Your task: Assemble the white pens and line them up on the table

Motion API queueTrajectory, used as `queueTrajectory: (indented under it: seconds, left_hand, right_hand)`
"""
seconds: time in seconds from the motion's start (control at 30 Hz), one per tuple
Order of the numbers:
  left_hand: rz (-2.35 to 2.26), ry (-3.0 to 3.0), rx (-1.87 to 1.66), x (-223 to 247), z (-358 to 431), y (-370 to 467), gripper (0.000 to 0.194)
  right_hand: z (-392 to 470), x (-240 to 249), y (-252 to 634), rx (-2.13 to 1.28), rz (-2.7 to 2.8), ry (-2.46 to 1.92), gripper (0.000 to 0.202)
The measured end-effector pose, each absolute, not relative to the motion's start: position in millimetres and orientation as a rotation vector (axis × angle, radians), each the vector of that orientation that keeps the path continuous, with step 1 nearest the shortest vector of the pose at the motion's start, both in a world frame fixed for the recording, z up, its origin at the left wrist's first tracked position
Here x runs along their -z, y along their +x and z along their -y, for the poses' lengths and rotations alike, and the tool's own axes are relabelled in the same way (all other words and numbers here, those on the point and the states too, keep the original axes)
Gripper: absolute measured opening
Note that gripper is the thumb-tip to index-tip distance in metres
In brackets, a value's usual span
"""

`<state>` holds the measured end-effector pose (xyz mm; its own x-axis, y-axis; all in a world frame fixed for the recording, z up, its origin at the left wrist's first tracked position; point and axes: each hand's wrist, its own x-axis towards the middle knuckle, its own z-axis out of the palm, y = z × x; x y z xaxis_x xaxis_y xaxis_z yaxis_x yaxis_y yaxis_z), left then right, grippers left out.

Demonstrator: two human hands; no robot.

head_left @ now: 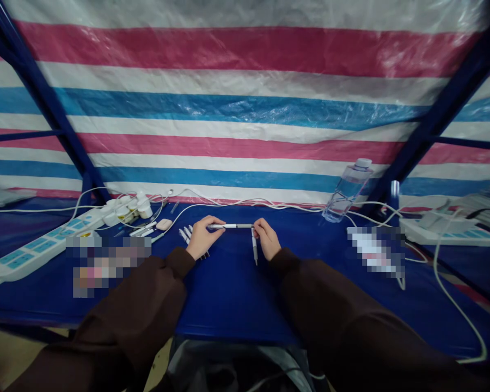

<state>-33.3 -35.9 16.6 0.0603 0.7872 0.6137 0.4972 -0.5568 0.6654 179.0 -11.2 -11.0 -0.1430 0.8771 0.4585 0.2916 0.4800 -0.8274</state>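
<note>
Between my hands a white and grey pen [237, 226] lies level, a little above or on the blue table [228, 294]. My left hand [204, 236] pinches its left end between thumb and fingers. The fingers of my right hand [267, 238] are closed at its right end. A second pen [255, 247] points toward me just beneath my right fingertips; whether they touch it, I cannot tell. Several more pens [185, 234] lie side by side behind and under my left hand, which partly hides them.
A long white power strip [44, 245] with plugs stands at the left, near an earphone case [164, 224]. White cables [269, 204] run along the back. At the right are a clear bottle [347, 190] and another power strip [449, 231].
</note>
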Motion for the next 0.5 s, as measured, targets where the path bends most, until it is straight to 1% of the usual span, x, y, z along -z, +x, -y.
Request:
queueTrajectory:
  seconds: [0.1, 0.33, 0.43, 0.5]
  left_hand:
    - [-1.296, 2.052, -1.509, -16.6, 36.0, -33.6, 0.008]
    - [-1.279, 2.041, -1.544, -18.0, 36.7, -32.9, 0.006]
    - [-1.263, 2.058, -1.527, -18.6, 37.3, -32.5, 0.006]
    - [-1.258, 2.067, -1.515, -18.7, 37.6, -32.3, 0.007]
  right_hand:
    - [13.3, 8.7, 178.0, -0.706, 1.728, -0.998, 0.028]
    - [17.2, 6.5, 174.5, -0.769, 1.692, -1.096, 0.051]
    - [16.6, 7.5, 175.6, -0.744, 1.678, -1.143, 0.054]
    - [15.5, 8.3, 176.8, -0.715, 1.702, -1.117, 0.051]
